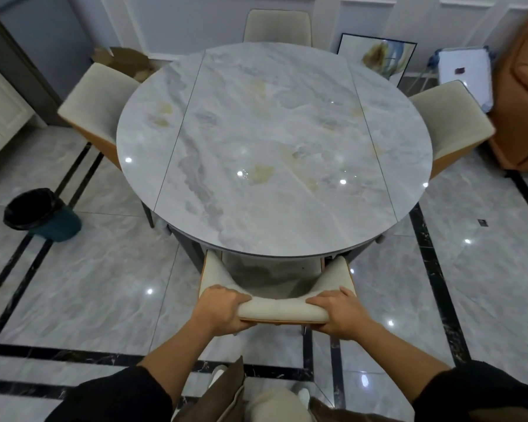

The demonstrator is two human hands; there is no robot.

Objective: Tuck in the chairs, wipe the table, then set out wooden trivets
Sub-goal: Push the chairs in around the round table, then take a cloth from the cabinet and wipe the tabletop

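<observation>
1. While I stand at the near side of the table (272, 141), both my hands hold the top of the near chair (282, 312).
2. My left hand (223, 309) grips the left end of the chair back, with my fingers curled over the pad. My right hand (339, 312) grips the right end the same way.
3. The seat is partly under the table. The arms of the chair back reach up to the table edge, but I cannot tell if they touch it.
4. The pad is soft and squashes under my fingers. Under it is a hard brown shell, so the top edge is a good place to hold.
5. I think the chair is a bit heavy. The floor is shiny, so the legs should slide. I should push evenly with both hands so it goes in straight.
6. The table top looks hard and glossy like stone, so I should go slowly and not bump it.
7. The left chair (101, 99), far chair (276, 27) and right chair (448, 117) sit close to the table. I see no cloth or trivets.
</observation>
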